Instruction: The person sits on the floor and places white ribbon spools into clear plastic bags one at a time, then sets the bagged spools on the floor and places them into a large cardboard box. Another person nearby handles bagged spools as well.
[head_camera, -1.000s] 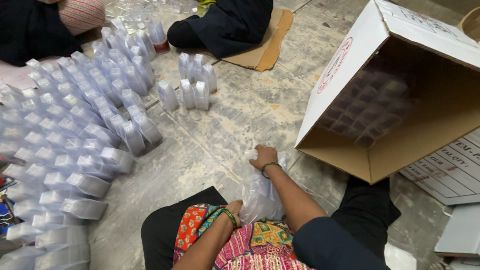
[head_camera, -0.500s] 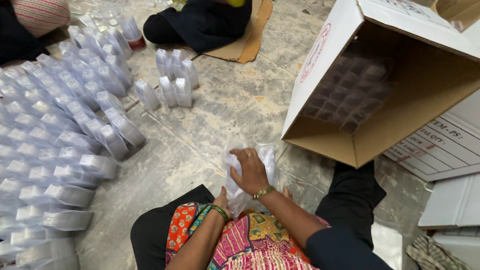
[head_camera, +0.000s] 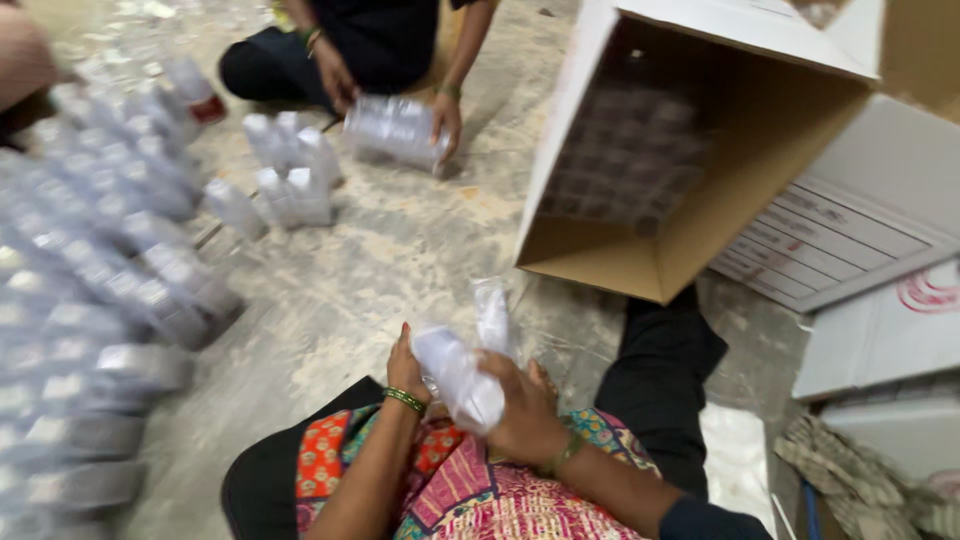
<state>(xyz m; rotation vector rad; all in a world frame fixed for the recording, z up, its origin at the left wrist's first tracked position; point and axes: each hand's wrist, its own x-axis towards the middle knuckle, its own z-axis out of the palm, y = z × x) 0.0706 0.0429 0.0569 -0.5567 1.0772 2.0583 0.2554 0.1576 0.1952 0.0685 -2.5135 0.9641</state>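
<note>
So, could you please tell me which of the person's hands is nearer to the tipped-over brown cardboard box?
Right. The right hand sits below the tipped-over brown cardboard box; the left hand is further left, both gripping the clear plastic packet.

green bangle (head_camera: 405, 400) (patterned red clothing (head_camera: 480, 495))

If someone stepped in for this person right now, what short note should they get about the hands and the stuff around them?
Left hand: gripping the near side of a clear plastic bag held over the lap.
Right hand: closed around the same bag from the other side.
Cardboard box: tipped on its side just ahead, small bottles inside at the back.
Wrapped bottle packs: lined up in rows on the floor to the left; the picture is blurred there.
Another person's hand rests on a pack farther off.
</note>
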